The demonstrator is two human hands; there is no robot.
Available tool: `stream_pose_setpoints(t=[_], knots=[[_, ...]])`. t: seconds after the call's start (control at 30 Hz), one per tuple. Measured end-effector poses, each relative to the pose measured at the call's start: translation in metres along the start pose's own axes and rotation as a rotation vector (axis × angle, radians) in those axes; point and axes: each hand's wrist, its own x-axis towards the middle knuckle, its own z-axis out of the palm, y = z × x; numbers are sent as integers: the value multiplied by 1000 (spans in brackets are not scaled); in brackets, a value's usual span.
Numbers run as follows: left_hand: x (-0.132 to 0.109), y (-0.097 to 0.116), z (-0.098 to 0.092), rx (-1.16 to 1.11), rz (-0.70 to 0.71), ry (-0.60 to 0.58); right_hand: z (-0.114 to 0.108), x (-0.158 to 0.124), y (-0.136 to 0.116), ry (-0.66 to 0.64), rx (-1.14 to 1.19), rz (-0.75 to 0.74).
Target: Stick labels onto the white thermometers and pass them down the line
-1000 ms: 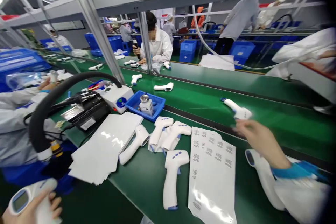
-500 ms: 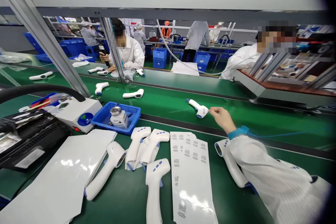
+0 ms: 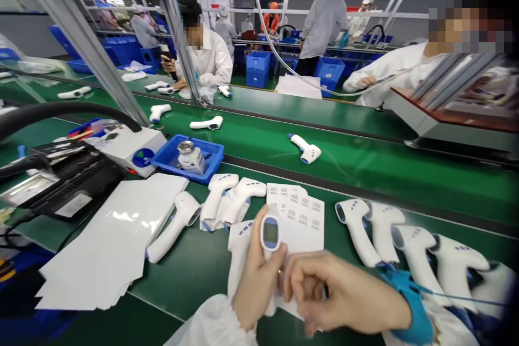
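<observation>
Here we go: the left hand (image 3: 255, 275) is coming in at bottom centre, clenching a white infrared thermometer (image 3: 270, 232) upright, its blue-rimmed display facing up toward the camera. The right hand (image 3: 340, 292) is closing in from the lower right, its fingers (image 3: 302, 286) curling right beside the thermometer's handle, though I cannot tell whether they are gripping it or a white sheet (image 3: 239, 259) bunched beneath it.

The big change is the right hand, no longer reaching out over the far belt but pulling in close to the left, just above a printed label sheet (image 3: 295, 216). With the sleeve out of the way, a row of white thermometers (image 3: 383, 230) is showing at lower right, right by the blue wrist strap (image 3: 405, 292).

Further left, loose white sheets (image 3: 109, 232) are lying on the green table (image 3: 365, 184), and a blue tray (image 3: 211, 154) is sitting beside a white machine (image 3: 125, 146). Another thermometer (image 3: 308, 151) is lying out on the belt, and a co-worker (image 3: 198, 54) is working across the line.
</observation>
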Motion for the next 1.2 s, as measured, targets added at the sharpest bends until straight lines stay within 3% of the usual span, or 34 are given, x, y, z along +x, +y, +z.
stream_pose_setpoints(t=[0.07, 0.13, 0.27, 0.43, 0.83, 1.2], knots=[[10, -15, 26, -5, 12, -196, 15, -13, 10, 92, -77, -45], [13, -26, 41, -11, -9, -308, 20, -19, 20, 278, -177, -107], [8, -34, 44, 32, -61, -328, 12, -19, 35, 588, -358, -191], [4, -29, 46, 56, -177, -314, -9, -7, 40, 792, -432, -244], [4, -22, 47, 41, -186, -346, -24, 6, 40, 788, -338, -313], [2, -18, 46, 46, -238, -346, -36, 6, 29, 683, -381, -299]])
